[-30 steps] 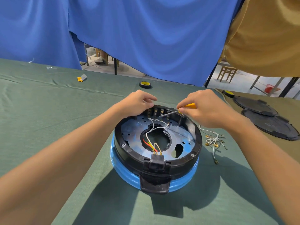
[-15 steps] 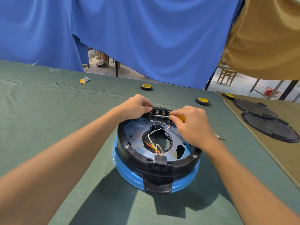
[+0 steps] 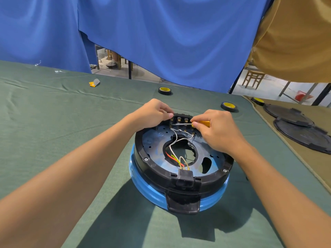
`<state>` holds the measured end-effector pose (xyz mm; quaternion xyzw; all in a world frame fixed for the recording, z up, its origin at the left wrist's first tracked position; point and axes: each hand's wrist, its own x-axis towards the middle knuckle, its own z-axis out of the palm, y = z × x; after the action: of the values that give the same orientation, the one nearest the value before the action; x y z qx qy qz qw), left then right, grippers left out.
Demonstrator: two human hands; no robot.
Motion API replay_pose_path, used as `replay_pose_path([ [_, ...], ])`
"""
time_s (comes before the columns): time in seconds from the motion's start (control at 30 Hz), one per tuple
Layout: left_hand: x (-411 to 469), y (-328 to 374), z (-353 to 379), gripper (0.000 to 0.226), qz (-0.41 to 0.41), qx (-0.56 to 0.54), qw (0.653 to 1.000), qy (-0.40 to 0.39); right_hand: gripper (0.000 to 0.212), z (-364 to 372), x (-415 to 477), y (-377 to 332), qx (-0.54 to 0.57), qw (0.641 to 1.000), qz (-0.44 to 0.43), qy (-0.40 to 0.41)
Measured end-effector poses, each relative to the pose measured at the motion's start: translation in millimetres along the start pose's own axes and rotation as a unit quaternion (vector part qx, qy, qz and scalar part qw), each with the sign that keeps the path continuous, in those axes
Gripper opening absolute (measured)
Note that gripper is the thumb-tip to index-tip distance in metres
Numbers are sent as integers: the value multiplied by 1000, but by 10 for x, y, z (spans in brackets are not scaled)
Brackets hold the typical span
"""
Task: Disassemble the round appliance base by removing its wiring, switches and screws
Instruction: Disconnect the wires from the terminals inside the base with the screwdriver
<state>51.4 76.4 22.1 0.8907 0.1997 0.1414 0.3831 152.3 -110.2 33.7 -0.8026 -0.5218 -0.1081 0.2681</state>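
Right hand (image 3: 220, 133) clenched on the screwdriver (image 3: 203, 123), thumb and fingers curled round the yellow handle. Shaft lies level, pointing left across the switches (image 3: 179, 120), tip by the left thumb. Can't tell what it touches.

Left hand (image 3: 152, 115) grips the far-left rim of the base (image 3: 155, 169), fingers curled over the edge.

Base sits mid-table on the green cloth (image 3: 53, 122), underside up: black ring on blue shell, metal plate inside. Switches in a row at its far edge.

Wires (image 3: 176, 140) run from the switches over the centre hole to the socket (image 3: 185, 178) at the near edge. Left screw (image 3: 146, 159) and right screw (image 3: 225, 170) are in the rim.

Tape roll (image 3: 164, 90) sits behind the base, second roll (image 3: 228, 105) far right of it. Black discs (image 3: 300, 135) overlap on the tan mat (image 3: 304, 161).
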Motion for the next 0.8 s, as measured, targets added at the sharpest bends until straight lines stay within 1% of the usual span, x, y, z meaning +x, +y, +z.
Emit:
replay_pose_path([
  [0.17, 10, -11, 0, 27, 7, 23, 1000, 13, 16, 0, -80, 32, 29, 1000, -6, 2],
  [0.37, 17, -18, -1, 27, 7, 37, 999, 7, 18, 40, -71, 52, 20, 1000, 5, 22],
  [0.5, 18, -14, 1, 28, 8, 43, 999, 2, 19, 48, -63, 57, 10, 1000, 5, 17],
  [0.6, 14, -5, 0, 28, 8, 52, 999, 2, 20, 15, -4, 69, 0, 1000, 6, -5],
  [0.8, 2, 12, -1, 26, 10, 62, 998, 8, 15, -171, 347, 110, -20, 995, -12, -95],
])
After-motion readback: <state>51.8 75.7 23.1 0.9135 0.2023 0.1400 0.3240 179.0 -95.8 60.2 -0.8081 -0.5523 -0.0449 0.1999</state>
